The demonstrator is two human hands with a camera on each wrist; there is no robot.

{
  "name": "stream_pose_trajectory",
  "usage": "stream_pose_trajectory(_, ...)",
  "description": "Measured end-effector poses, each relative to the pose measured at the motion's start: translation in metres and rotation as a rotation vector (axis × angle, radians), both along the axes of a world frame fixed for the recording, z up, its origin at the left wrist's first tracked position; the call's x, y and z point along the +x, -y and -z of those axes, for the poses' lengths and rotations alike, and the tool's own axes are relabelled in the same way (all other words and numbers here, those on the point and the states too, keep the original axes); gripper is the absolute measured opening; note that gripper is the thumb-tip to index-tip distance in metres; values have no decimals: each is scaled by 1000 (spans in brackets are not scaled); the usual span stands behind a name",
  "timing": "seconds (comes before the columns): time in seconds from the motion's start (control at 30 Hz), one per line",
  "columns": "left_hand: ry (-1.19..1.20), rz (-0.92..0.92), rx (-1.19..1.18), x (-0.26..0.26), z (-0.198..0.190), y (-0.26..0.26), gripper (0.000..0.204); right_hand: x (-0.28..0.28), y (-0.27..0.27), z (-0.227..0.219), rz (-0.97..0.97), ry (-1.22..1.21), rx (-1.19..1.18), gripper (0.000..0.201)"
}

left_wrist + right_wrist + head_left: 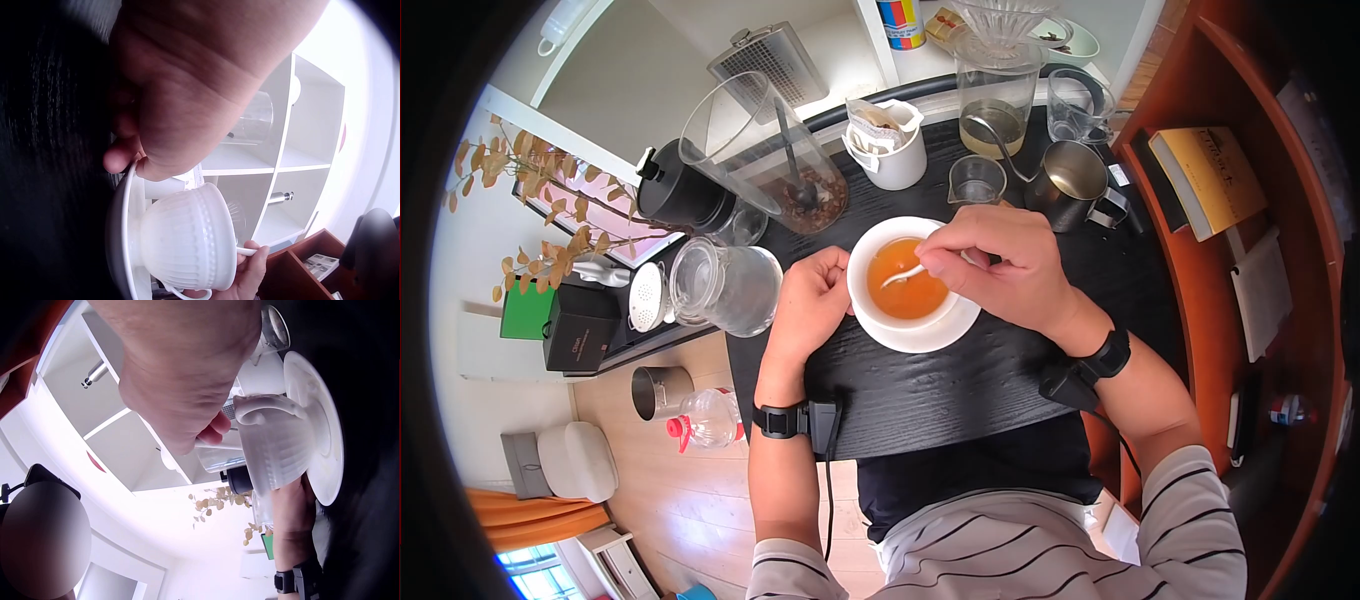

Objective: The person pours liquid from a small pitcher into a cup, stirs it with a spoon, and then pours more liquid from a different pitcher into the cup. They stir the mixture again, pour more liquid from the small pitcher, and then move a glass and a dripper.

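Note:
A white cup point(858, 275) of amber liquid stands on a white saucer point(940, 338) on the black table. My right hand point(1010, 262) pinches a white spoon point(903, 275) whose end dips into the liquid. My left hand point(808, 300) holds the saucer's left edge with thumb and fingers. In the left wrist view the cup point(187, 240) shows ribbed sides, and the left hand point(181, 94) grips the saucer point(119, 231). In the right wrist view the right hand point(181, 375) is above the cup point(275, 447), near its handle.
Behind the cup stand a white mug point(897, 165), a small glass beaker point(977, 181) and a steel pitcher point(1072, 178). To the left are a tilted glass container point(745, 150), a black grinder point(680, 190) and a glass jar point(745, 290). A wooden shelf point(1200, 300) borders the right.

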State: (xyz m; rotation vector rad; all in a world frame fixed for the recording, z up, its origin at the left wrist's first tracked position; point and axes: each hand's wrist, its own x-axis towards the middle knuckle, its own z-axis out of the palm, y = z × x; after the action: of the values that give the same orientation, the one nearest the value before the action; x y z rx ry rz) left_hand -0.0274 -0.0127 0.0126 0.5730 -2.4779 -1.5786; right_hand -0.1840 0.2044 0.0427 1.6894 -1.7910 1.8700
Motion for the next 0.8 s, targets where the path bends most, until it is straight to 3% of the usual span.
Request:
stream_pose_trajectory(0.23, 10, -5, -3, 0, -1, 0, 9, 0, -1, 0, 110, 34, -6, 7)
stream_pose_trajectory(0.53, 3, -2, 1, 0, 0, 0, 9, -1, 1, 5, -61, 97, -6, 7)
stream_pose_trajectory(0.8, 7, -4, -1, 0, 2, 1, 9, -3, 0, 4, 111, 87, -48, 7)
